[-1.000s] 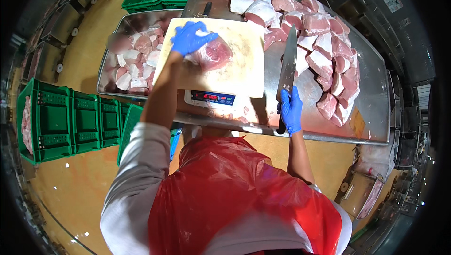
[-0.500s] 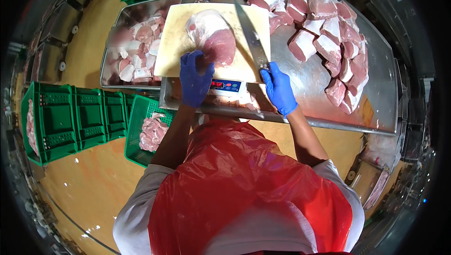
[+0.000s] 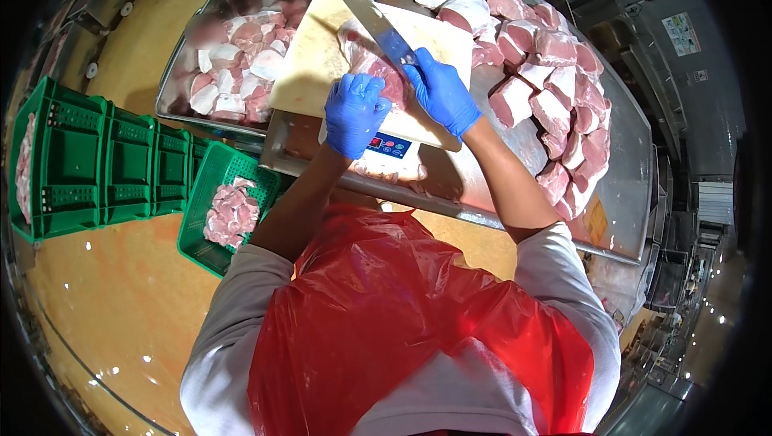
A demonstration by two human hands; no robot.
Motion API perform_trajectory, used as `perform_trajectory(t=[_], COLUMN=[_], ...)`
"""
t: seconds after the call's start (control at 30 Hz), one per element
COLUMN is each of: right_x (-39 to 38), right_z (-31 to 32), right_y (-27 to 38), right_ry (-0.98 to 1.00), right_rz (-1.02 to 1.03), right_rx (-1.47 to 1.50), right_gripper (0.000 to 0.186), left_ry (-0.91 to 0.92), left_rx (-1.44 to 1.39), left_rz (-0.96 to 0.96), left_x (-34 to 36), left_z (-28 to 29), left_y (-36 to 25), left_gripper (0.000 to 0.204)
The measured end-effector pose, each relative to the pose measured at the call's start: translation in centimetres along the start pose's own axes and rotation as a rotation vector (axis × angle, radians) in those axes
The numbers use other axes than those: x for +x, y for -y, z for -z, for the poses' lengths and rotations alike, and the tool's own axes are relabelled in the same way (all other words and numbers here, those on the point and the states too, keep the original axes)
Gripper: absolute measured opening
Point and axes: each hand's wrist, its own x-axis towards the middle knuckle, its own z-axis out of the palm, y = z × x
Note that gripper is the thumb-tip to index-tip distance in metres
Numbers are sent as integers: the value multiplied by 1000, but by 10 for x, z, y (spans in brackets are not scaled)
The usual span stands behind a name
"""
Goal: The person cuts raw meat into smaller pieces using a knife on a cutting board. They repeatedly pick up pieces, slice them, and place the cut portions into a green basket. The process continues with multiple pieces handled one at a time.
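Observation:
A piece of raw meat (image 3: 394,89), pink with a pale fat side, lies on the cream cutting board (image 3: 301,74). My right hand (image 3: 445,92), in a blue glove, is closed round the handle of a long wide knife (image 3: 371,21). Its blade slants over the meat toward the far left and covers part of it. At the meat's near end is my left hand (image 3: 354,113), also gloved in blue, its fingers curled in against the meat and their tips hidden. A scale with a small display panel (image 3: 394,147) shows beneath the board's near edge.
Several cut meat blocks (image 3: 555,86) are heaped on the steel table (image 3: 515,171) to the right. Left of the board stands a metal tub (image 3: 173,86) of meat pieces. Green crates (image 3: 76,155) line the left, and one green basket (image 3: 193,235) holds meat.
My right hand has brought the knife leftward, from the board's right side to over the meat. My left hand has moved slightly right and its fingers have curled in.

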Motion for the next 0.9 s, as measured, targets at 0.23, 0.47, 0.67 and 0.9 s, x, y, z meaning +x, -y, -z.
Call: perform_trajectory(t=[0.23, 0.47, 0.67, 0.9], right_x=[-33, -108, -98, -5], right_z=[4, 126, 136, 9], right_y=[-25, -41, -33, 17], right_ry=[283, 656, 292, 146], right_rz=[20, -56, -57, 23], right_rx=[-261, -706, -476, -191], right_gripper=[28, 17, 19, 21], left_ry=[-84, -27, 10, 184], left_rx=[-102, -81, -309, -3], left_rz=[-77, 125, 475, 13], left_x=[-5, -32, -5, -11], left_z=[1, 21, 59, -6], left_y=[7, 52, 1, -15], left_gripper=[20, 18, 28, 24])
